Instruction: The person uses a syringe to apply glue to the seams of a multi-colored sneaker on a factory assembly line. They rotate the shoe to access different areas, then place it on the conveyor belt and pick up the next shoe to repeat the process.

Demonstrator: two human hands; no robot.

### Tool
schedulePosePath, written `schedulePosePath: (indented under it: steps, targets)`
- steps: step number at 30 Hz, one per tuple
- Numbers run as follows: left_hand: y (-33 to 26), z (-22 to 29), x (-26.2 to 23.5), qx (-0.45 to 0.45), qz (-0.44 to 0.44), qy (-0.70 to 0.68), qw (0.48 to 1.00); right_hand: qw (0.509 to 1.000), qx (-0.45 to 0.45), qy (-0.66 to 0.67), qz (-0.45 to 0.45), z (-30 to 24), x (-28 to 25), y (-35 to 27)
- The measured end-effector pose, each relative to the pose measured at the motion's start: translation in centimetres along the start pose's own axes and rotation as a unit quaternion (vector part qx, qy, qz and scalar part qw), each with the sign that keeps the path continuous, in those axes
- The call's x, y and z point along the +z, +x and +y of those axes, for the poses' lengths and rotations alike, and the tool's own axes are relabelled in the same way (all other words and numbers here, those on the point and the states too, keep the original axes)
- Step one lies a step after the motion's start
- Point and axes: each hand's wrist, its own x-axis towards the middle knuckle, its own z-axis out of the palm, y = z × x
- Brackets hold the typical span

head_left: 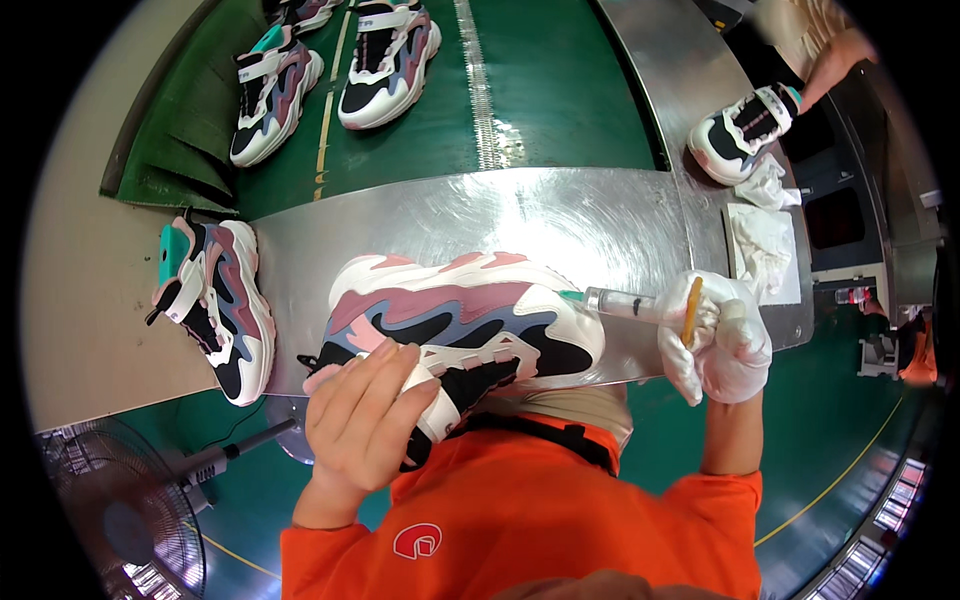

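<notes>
A sneaker (470, 308) in white, black, mauve and blue lies tilted on its side on the metal table, its toe toward the right. My bare left hand (362, 422) grips it around the white strap and ankle opening. In a white glove, my right hand (728, 345) is closed around a clear syringe (620, 303). The syringe's green tip meets the shoe at the seam between the toe and the white sole, as far as I can see. A thin yellow stick (692, 312) also sits between the gloved fingers.
Another sneaker (222, 310) stands at the table's left end. Beyond the metal table (620, 215), a green conveyor belt (560, 90) carries several sneakers (388, 70). At the far right, a co-worker's hand holds a sneaker (735, 140) near crumpled white cloths (762, 240). A fan (130, 520) stands lower left.
</notes>
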Motion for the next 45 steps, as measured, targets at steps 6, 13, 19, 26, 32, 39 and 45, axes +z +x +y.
schedulePosePath:
  steps: [6,13,19,26,32,39,45]
  targets:
    - [-1.5,2.4,0.3,-0.037,-0.002,0.053,0.998,0.999,-0.023,0.034,-0.004,1.4,-1.7,-1.7]
    - [-2.0,4.6,0.2,-0.041,-0.026,0.076,0.996,0.99,-0.08,0.114,0.001,4.1,-2.6,-3.7]
    - [-2.3,5.5,0.7,-0.055,-0.013,0.07,0.996,0.972,-0.135,0.192,0.025,6.5,-2.1,-5.6]
    - [-2.3,5.6,1.1,-0.049,0.012,0.044,0.998,0.973,-0.131,0.174,0.072,7.3,-0.9,-7.2]
    - [-1.9,5.3,0.7,-0.047,0.006,0.036,0.998,0.983,-0.109,0.102,0.107,6.6,0.6,-7.6]
    - [0.4,4.5,0.1,-0.064,-0.014,0.011,0.998,0.984,-0.082,0.037,0.154,6.9,2.1,-8.1]
    - [3.0,3.1,-0.5,-0.079,-0.059,-0.007,0.995,0.987,-0.13,0.026,0.093,9.5,0.8,-7.5]
